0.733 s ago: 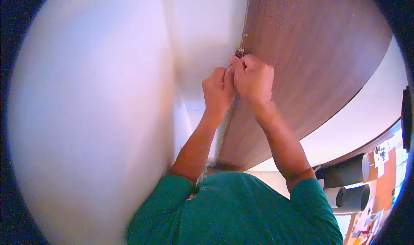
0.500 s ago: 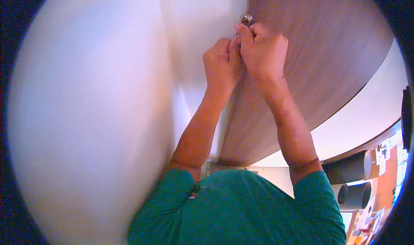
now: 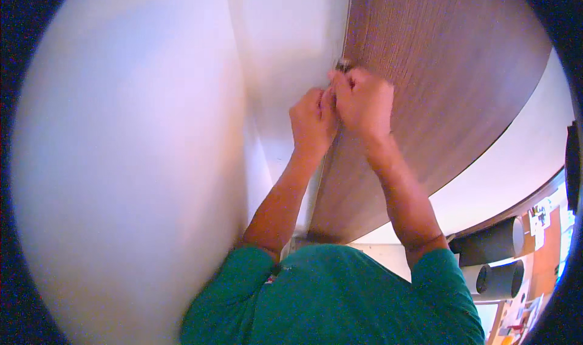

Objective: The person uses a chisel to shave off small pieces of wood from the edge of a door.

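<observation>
White wall (image 3: 133, 163) met a brown wood-grain door (image 3: 437, 84) along a vertical edge. Both hands worked at that edge: right hand (image 3: 363, 102) was clenched over a small metal fitting (image 3: 344, 64), left hand (image 3: 313, 119) was curled shut, touching the right

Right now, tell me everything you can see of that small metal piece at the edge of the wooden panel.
The small metal piece is grey and shiny, mostly hidden. It sits where the brown wood-grain panel meets the white wall. The right hand is closed just below it, fingertips against it; the left hand presses in beside. Its shape and kind cannot be told.
</observation>
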Available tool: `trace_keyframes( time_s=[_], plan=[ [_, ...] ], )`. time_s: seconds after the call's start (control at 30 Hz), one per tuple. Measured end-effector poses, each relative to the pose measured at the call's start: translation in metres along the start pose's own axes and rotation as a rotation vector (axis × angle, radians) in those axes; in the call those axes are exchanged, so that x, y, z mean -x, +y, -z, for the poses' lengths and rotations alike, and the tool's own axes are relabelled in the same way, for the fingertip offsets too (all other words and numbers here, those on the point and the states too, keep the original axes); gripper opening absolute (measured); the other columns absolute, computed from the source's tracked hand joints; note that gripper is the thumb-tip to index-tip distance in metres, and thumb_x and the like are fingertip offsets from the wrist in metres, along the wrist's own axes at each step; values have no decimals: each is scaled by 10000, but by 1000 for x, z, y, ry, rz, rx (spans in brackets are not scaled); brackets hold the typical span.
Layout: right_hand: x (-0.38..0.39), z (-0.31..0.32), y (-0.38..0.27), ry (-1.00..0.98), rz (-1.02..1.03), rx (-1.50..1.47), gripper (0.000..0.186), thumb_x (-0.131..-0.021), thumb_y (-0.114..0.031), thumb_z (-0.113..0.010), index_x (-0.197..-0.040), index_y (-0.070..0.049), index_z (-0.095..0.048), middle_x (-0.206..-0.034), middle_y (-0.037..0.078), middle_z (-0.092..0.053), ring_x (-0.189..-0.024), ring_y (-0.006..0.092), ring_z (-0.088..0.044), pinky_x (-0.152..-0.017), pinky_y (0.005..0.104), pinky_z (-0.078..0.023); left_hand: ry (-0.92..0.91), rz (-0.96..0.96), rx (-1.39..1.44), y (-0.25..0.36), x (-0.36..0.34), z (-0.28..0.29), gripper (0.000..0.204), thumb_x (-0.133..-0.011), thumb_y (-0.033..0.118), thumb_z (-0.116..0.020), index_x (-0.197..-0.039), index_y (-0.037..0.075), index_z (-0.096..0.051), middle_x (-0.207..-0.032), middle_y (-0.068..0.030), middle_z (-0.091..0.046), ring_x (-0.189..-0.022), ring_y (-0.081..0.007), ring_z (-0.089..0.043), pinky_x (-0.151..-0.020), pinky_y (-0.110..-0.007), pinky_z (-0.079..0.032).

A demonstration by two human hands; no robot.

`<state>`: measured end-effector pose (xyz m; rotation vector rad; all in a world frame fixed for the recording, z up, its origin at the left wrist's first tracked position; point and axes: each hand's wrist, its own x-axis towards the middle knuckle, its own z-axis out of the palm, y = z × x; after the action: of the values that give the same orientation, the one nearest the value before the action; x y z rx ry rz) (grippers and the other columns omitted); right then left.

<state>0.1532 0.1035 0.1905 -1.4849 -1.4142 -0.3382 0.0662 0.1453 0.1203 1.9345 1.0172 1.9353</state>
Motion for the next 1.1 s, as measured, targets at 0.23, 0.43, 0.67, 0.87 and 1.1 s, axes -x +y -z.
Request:
trace_keyframes(
  time_s=[0.23,0.43,0.67,0.87,1.1],
  plan=[
    [-30,13,-12,104,43,-51,397,-884,-379,-658,-706,-24,-664,-683,237,-640,-657,435,-648,-617,494,-534,-16,63,116,25,-41,-5,296,-943,213,-597,-748,-8,-581,-663,-248,-570,-548,-420,-538,-515,-451,-430],
    [-14,25,-5,199,188,-38,287,-868,-341,-679,-874,-54,-680,-820,202,-679,-737,396,-670,-620,469,-535,68,275,343,31,-28,2,356,-1011,283,-543,-745,48,-572,-585,-25,-536,-479,-119,-501,-461,-304,-415],
    [7,14,70,98,712,322,588,-797,-331,-732,-1295,-66,-569,-1483,135,-445,-1405,324,-374,-1106,529,-273,156,456,661,14,4,-12,382,-1013,332,-554,-754,51,-545,-607,-4,-517,-482,-80,-474,-431,-246,-390],
    [-12,17,116,16,677,466,855,-773,-448,-731,-1455,-48,-404,-1610,126,-245,-1494,298,-206,-1178,577,-86,45,570,710,19,25,-41,377,-1023,362,-514,-784,71,-540,-576,-14,-488,-439,-119,-465,-425,-282,-422],
    [-62,42,83,67,648,471,891,-800,-482,-698,-1482,-22,-356,-1619,137,-209,-1496,305,-187,-1165,610,-71,66,549,707,15,34,-41,373,-1026,350,-504,-783,68,-540,-580,-20,-496,-436,-119,-465,-417,-284,-422]
  ],
)
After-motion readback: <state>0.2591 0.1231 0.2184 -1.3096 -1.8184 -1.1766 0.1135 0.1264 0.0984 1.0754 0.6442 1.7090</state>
